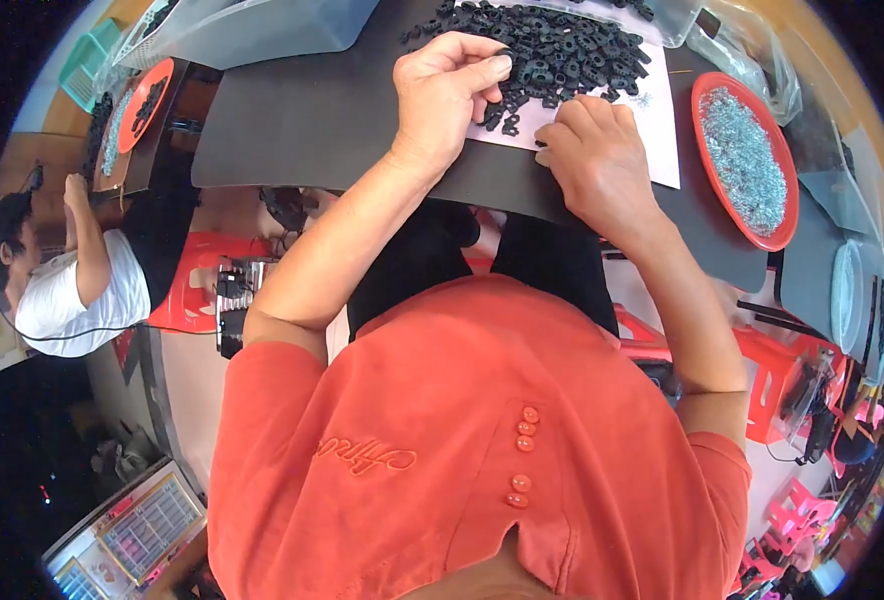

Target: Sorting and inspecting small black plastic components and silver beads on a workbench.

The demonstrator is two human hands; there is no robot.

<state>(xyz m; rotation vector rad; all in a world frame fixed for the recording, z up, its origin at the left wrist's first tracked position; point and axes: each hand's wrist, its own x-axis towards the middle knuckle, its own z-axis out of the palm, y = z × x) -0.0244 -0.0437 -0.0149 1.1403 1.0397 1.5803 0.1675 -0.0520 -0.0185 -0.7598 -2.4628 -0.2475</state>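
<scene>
My left hand (440,92) is raised over the near edge of a heap of small black plastic parts (577,50). Its thumb and forefinger pinch one small black plastic part (504,52). Close by on the right, my right hand (599,160) hangs low over the sheet with its fingers curled together. A dark speck shows at its fingertips, too small to name. Under the heap lies a pale sheet (664,150) on the dark table (292,130). A few loose black parts lie between my hands.
A red oval plate (705,150) of small silvery metal pieces (745,160) stands at the right. Clear plastic bins (262,30) border the table's far side. On the left, a co-worker in a white shirt (87,295) sits near another red plate (152,75).
</scene>
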